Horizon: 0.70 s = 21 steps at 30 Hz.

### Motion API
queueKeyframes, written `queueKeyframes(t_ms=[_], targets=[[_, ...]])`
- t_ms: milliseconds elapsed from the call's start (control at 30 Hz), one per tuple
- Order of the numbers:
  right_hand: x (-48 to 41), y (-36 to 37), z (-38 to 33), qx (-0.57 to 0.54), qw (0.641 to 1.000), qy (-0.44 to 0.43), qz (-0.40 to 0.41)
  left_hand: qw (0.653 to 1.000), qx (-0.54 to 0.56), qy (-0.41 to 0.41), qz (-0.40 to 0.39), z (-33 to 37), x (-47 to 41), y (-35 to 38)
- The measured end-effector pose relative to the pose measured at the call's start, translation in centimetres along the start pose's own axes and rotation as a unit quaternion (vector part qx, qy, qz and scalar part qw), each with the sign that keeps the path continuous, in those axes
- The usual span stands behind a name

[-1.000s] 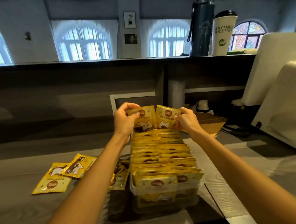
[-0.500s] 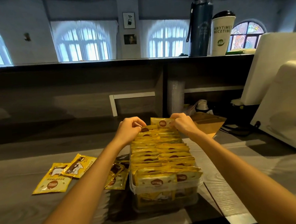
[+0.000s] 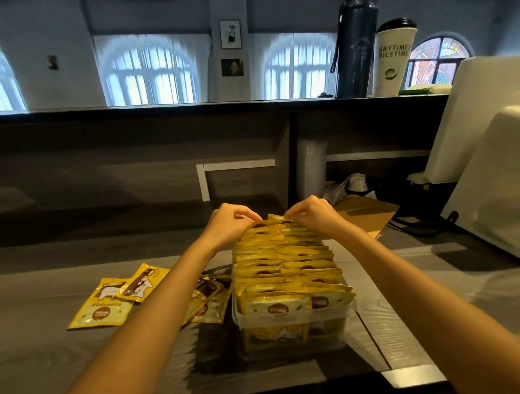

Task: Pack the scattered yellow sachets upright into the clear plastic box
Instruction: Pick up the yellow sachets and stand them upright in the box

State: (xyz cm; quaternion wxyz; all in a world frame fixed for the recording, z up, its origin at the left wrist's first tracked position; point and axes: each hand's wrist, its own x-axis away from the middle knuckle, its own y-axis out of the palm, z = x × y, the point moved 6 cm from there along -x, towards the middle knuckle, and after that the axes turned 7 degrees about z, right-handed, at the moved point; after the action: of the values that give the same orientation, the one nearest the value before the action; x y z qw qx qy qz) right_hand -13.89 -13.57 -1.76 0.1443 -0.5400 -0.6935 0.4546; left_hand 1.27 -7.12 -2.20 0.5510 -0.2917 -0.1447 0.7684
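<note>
A clear plastic box (image 3: 295, 345) stands on the grey table, filled front to back with upright yellow sachets (image 3: 287, 265). At its far end my left hand (image 3: 228, 224) and my right hand (image 3: 311, 213) have curled fingers pinching the top edges of the rearmost sachets (image 3: 273, 218), which sit low among the row. Loose yellow sachets lie flat on the table to the left: two overlapping ones (image 3: 113, 300) and several more (image 3: 208, 300) beside the box, partly hidden by my left forearm.
A brown cardboard piece (image 3: 366, 213) lies behind the box on the right. A white machine (image 3: 495, 182) fills the right side. On the raised counter ledge stand a dark bottle (image 3: 354, 38) and a white cup (image 3: 391, 57). Cables run by the machine.
Both hands went down with two sachets held above the box's far end; the sachets now sit pushed into the row with only their top edges showing.
</note>
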Motion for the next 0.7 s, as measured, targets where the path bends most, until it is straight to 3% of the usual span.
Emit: queueKeyframes(t_ms=[167,400,567,700], targets=[[0.9,-0.7,-1.5,-0.01,0.999,0.0,0.043,0.999,-0.022,0.0,0.05,0.7,1.0,-1.9],[4.3,0.0,-9.9,0.011,0.99,-0.1,0.095,0.984,-0.082,-0.015,0.158,0.6,3.9,-7.0],[7.3,2.6,-16.5,0.062,0.985,-0.158,-0.014,0.958,-0.143,-0.097,0.23,-3.6,7.6,-11.4],[10.2,7.9,-18.5,0.082,0.983,-0.136,-0.096,0.941,-0.22,-0.178,0.184,-8.2,10.2,-12.3]])
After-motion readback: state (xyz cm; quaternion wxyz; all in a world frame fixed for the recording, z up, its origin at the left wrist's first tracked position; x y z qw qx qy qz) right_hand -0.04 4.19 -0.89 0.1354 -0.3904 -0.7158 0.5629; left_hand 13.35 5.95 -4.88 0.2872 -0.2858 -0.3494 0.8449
